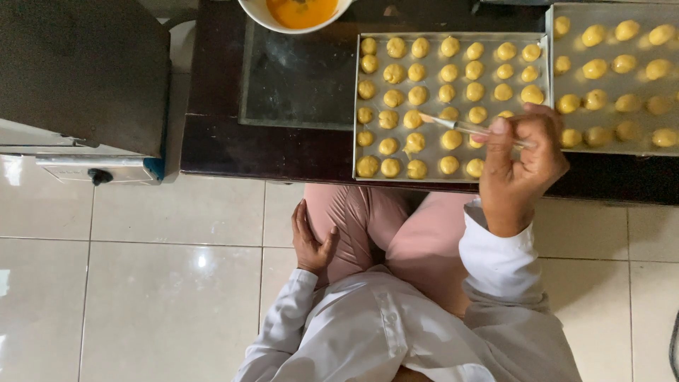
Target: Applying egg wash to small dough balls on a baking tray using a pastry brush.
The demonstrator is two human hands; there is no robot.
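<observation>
The right hand (520, 166) is raised over the near right corner of a metal tray (358, 106), its fingers pinched tight on a thin brush (463, 128). The brush lies nearly level and points left, and its pale tip sits just above a dough ball (413, 119) in the middle rows. The tray is filled with rows of small yellowish dough balls and lies on a dark low table (212, 141), close to its near edge.

The left hand (309, 240) holds nothing: it lies flat and relaxed on the person's left knee, on pink trousers (417, 240), well apart from the right hand and the tray. Both arms wear white sleeves.

A second tray (559, 85) of similar balls, shinier and deeper yellow, lies just to the right, with its edge touching or overlapping the first. A white bowl (258, 18) of orange-yellow liquid stands at the far side of the table, left of the trays and partly cut off by the frame. A dark slab (297, 78) lies on the table just left of the first tray. A dark metal appliance (85, 71) stands to the left, on a pale tiled floor (155, 283)
</observation>
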